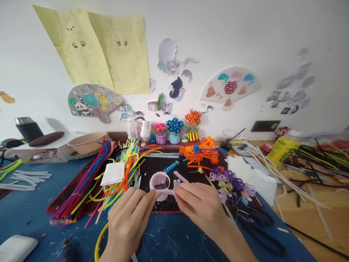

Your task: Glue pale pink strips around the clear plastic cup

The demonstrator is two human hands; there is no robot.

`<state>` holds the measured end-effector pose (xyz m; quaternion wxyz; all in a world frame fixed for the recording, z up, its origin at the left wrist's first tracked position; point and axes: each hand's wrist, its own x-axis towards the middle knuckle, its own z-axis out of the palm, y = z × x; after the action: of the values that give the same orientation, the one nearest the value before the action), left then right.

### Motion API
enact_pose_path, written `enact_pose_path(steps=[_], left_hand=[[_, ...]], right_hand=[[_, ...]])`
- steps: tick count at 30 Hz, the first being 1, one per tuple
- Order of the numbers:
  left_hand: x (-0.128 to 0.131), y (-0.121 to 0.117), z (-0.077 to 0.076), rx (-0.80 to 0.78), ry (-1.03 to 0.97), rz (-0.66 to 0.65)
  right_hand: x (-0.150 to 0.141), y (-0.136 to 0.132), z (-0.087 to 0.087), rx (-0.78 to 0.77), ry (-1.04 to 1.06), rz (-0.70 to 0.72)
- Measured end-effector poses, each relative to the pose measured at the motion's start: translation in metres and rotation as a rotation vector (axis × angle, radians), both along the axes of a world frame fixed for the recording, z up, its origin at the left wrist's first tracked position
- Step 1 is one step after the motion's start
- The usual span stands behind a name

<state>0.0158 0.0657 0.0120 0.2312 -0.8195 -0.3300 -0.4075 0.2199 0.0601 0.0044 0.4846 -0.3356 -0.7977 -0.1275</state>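
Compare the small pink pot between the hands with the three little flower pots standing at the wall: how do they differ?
The pink pot shows a dark inside and no flowers; the three flower pots each carry a bunch: pink, blue, orange. The pink pot sits on the black mat, touched by the left hand and right hand; the three pots stand untouched at the wall. It is one colour; the rightmost of the three is striped. All look wrapped in pipe cleaner.

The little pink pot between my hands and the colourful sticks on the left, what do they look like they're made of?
Pink pot: seemingly fuzzy pipe cleaners, matte; its wall is ribbed like side-by-side stems. Colourful sticks: probably pipe cleaners too, thin, bendy and soft-looking. Left hand and right hand pinch a pale strip at the pot.
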Motion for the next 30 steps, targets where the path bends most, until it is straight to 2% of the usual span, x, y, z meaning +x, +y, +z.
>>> enact_pose_path(steps=[6, 11, 23, 30], left_hand=[[0.005, -0.003, 0.002, 0.066, 0.024, 0.045], [0.009, -0.006, 0.007, 0.022, -0.027, 0.026], [0.022, -0.009, -0.008, -0.045, -0.151, 0.126], [0.02, -0.007, -0.005, -0.081, -0.149, 0.097]], right_hand=[[-0.002, -0.001, 0.001, 0.011, 0.054, -0.012], [-0.003, 0.001, 0.0, 0.027, 0.07, -0.036], [-0.01, -0.002, -0.004, 0.094, 0.139, -0.129], [-0.009, -0.001, -0.005, 0.101, 0.143, -0.148]])
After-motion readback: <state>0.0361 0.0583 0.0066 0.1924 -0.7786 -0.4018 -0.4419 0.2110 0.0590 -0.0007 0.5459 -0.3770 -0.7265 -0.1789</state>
